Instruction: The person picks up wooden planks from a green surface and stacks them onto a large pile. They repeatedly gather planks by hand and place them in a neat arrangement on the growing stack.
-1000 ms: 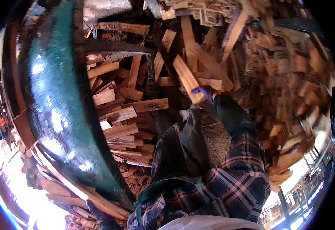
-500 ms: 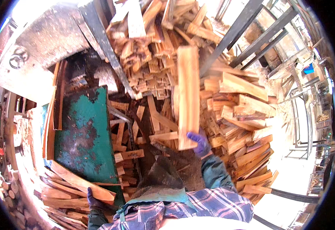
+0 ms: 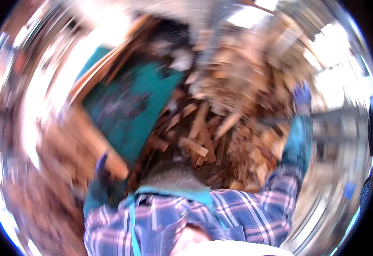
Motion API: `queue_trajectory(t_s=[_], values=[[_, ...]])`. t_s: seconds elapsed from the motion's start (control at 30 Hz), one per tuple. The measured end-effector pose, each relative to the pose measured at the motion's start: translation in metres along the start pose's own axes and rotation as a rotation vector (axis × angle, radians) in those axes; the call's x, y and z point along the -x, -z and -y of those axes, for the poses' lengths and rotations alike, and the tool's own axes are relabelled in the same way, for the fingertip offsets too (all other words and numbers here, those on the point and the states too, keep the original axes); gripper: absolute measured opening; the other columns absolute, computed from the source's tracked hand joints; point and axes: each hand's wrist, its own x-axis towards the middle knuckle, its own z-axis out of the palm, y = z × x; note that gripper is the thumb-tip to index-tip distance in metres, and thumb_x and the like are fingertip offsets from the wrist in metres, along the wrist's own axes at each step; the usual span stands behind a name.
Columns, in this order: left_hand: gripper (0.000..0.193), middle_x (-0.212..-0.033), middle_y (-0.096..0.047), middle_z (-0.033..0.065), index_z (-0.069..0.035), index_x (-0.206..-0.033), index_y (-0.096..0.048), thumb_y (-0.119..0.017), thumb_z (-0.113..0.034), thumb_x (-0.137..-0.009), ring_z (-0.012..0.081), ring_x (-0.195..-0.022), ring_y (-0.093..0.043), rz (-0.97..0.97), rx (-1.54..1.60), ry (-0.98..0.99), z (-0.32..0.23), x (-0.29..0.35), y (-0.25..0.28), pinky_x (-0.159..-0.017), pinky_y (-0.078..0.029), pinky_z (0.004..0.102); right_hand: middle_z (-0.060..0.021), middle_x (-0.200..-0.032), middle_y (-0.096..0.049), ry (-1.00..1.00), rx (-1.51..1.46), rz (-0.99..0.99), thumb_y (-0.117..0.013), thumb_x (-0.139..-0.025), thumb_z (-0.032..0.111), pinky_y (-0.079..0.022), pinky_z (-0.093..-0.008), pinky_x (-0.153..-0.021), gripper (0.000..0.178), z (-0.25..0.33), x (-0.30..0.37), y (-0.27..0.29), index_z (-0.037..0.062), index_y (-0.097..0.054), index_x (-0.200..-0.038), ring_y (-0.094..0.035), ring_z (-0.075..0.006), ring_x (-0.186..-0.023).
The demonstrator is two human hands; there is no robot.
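Note:
At the lower left, my gloved left hand [image 3: 101, 169] is at the near edge of a long wooden board [image 3: 97, 138]. Its thumb points up over the wood and the other fingers are hidden, seemingly around the edge. That board lies on a stack of boards beside a worn green metal table [image 3: 139, 91]. My right arm reaches far out to the right. At its end my purple-gloved right hand [image 3: 301, 94], smeared by motion, shows fingers stretched out and no board in it. It is beside the big heap of split wood [image 3: 242, 72].
Loose wood pieces [image 3: 195, 146] lie between the green table and the heap, in front of my apron [image 3: 175, 177]. Long upright boards [image 3: 107, 64] line the table's far left side. A grey metal post [image 3: 210, 51] rises behind the heap. Much of the surroundings is blurred.
The board that my right hand held upright is out of that hand, which has swung out to the right. My view has turned right; my left hand stays by the same board.

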Motion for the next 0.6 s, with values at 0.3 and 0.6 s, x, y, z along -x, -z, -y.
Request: queue_trajectory(t_s=[0.3,0.6], values=[[0.047,-0.118,-0.066,0.0090,0.001,-0.130,-0.054,-0.072,-0.010,-0.088,0.0211,-0.105,-0.065,-0.004,0.080,-0.256,-0.004,0.045,-0.055,-0.095,-0.052,0.0361,-0.0211,-0.138,-0.051,-1.130,-0.470,1.012,-0.047,-0.104,0.029,-0.049,-0.0455,-0.103,0.051,-0.249,0.413,-0.216,0.0041,-0.037,-0.148,-0.054,-0.0348,-0.124],[0.070,-0.133,-0.060,0.0109,0.001,-0.141,-0.046,-0.072,-0.040,-0.090,0.0212,-0.119,-0.057,0.617,-0.672,-0.495,-0.057,0.013,-0.119,-0.104,-0.044,0.0363,-0.0123,-0.116,-0.066,-0.911,-0.230,1.051,-0.067,-0.093,0.027,-0.051,-0.0378,-0.098,0.048,-0.223,0.469,-0.414,-0.0034,-0.056,-0.129,-0.064,-0.0251,-0.107]])
